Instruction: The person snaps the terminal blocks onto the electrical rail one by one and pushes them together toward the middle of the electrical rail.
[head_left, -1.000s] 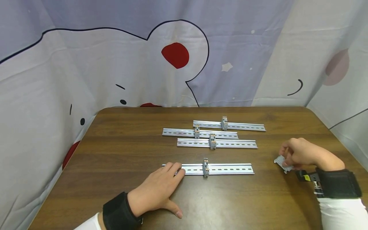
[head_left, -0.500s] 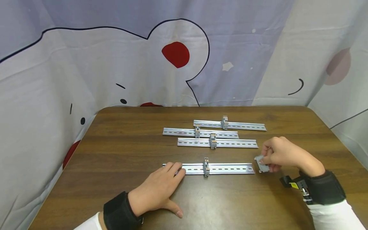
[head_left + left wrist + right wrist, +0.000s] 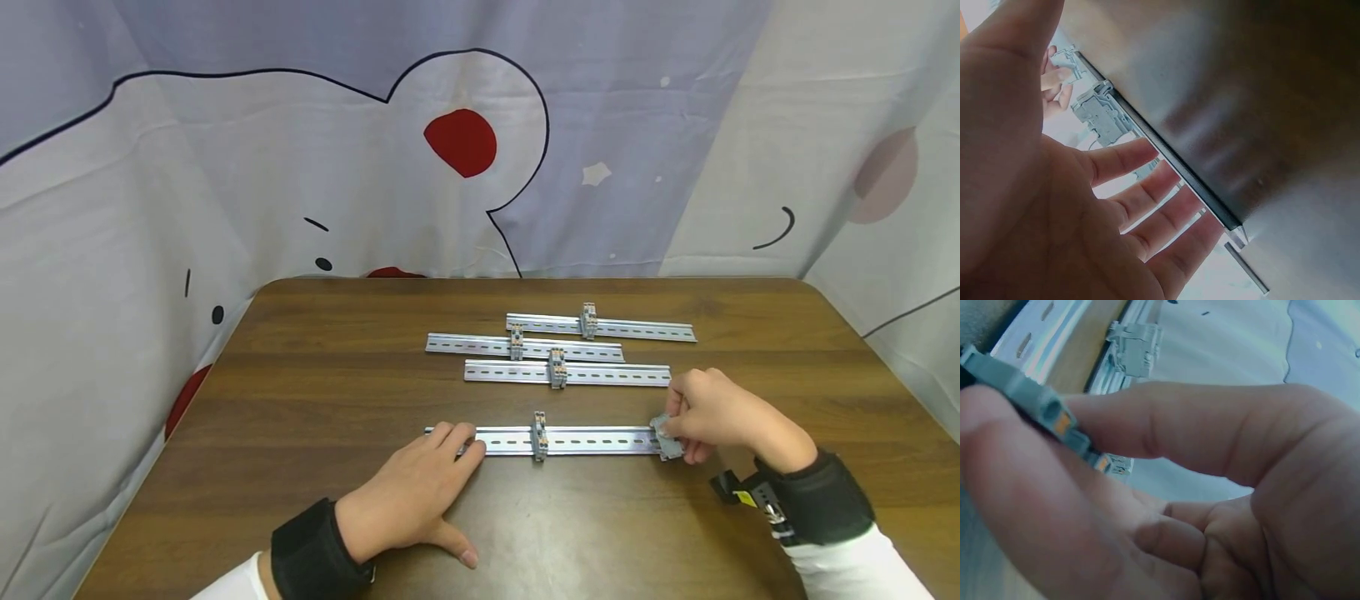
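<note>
A slotted metal DIN rail (image 3: 600, 440) lies nearest on the table, with a grey terminal block (image 3: 539, 437) standing across it near its middle. My left hand (image 3: 416, 492) rests its straight fingers on the rail's left end, thumb spread away on the tabletop; the left wrist view shows the fingertips along the rail's edge (image 3: 1179, 169). At the rail's right end, my right hand (image 3: 720, 417) pinches another grey terminal block (image 3: 666, 439) between thumb and fingers. That held block (image 3: 1041, 403) has orange inserts facing the right wrist camera. It overlaps the rail's end in the head view.
Behind the front rail lie three more rails, a near one (image 3: 510, 372), a middle one (image 3: 465, 344) and a far one (image 3: 637, 330), each carrying grey terminal blocks. A printed cloth (image 3: 300, 167) hangs behind the wooden table (image 3: 315, 367).
My right hand has moved left with the pinched terminal block, from the table's right side to the front rail's right end. My left hand has stayed on the rail.
</note>
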The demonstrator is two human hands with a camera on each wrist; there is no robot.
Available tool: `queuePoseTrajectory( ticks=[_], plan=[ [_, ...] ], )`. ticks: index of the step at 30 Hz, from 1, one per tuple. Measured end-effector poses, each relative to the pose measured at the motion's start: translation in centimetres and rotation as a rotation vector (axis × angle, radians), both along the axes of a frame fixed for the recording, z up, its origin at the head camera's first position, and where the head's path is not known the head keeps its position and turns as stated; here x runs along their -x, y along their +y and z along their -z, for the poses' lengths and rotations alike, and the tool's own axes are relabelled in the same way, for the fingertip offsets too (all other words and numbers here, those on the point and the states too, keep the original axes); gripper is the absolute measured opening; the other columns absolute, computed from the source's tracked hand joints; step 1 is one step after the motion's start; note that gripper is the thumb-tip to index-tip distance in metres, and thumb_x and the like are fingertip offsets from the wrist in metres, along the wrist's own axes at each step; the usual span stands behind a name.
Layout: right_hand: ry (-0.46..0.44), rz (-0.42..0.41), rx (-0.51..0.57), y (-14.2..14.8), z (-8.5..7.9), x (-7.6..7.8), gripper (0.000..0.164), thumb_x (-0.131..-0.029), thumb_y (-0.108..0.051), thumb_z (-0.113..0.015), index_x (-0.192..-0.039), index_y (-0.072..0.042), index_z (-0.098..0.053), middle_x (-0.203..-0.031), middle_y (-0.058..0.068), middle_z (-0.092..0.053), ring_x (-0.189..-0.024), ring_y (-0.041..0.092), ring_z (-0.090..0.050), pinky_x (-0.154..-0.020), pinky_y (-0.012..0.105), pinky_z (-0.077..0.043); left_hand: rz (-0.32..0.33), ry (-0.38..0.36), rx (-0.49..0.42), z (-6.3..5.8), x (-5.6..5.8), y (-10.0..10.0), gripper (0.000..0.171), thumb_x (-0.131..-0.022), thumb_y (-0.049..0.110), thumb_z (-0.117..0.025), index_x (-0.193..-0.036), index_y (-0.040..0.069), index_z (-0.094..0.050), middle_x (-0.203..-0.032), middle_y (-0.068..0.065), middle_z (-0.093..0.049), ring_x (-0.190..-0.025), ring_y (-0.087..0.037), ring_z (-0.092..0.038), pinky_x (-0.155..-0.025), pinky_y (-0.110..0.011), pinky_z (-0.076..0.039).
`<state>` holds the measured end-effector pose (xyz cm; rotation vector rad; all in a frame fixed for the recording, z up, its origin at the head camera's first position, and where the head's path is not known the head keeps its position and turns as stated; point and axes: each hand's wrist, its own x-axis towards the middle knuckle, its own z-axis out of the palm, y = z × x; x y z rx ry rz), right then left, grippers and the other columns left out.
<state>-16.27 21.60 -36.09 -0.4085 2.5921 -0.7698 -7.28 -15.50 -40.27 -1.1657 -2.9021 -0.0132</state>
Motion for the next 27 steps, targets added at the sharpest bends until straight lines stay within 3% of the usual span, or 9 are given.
queuePoseTrajectory(
  ticks=[14, 27],
  plan=[
    [0.087, 0.026, -0.105, -1.4, 0.6, -0.3, 0.011, -0.079, -0.002, -0.061, -0.074, -0.004, -0.051, -0.054, 0.005, -0.057, -0.039, 0.011, -0.06, -0.043, 0.028, -0.052, -0.005, -0.026, -0.01, 0.1, 0.0, -0.1, 0.112, -0.057, 0.09, -0.053, -0.133, 0.008, -0.048, -0.134, -0.011, -0.045, -0.113, -0.024, -0.046, -0.096, -0.038, -0.046],
    [0.113, 0.034, -0.108, -1.5, 0.9, 0.1, 0.009, -0.076, 0.0, -0.058, -0.072, -0.003, -0.05, -0.055, 0.006, -0.056, -0.038, 0.011, -0.059, -0.041, 0.029, -0.051, -0.001, -0.022, 0.002, 0.1, 0.0, -0.1, 0.112, -0.057, 0.091, -0.051, -0.132, 0.008, -0.048, -0.133, -0.012, -0.045, -0.11, -0.024, -0.047, -0.095, -0.038, -0.047]
  ],
)
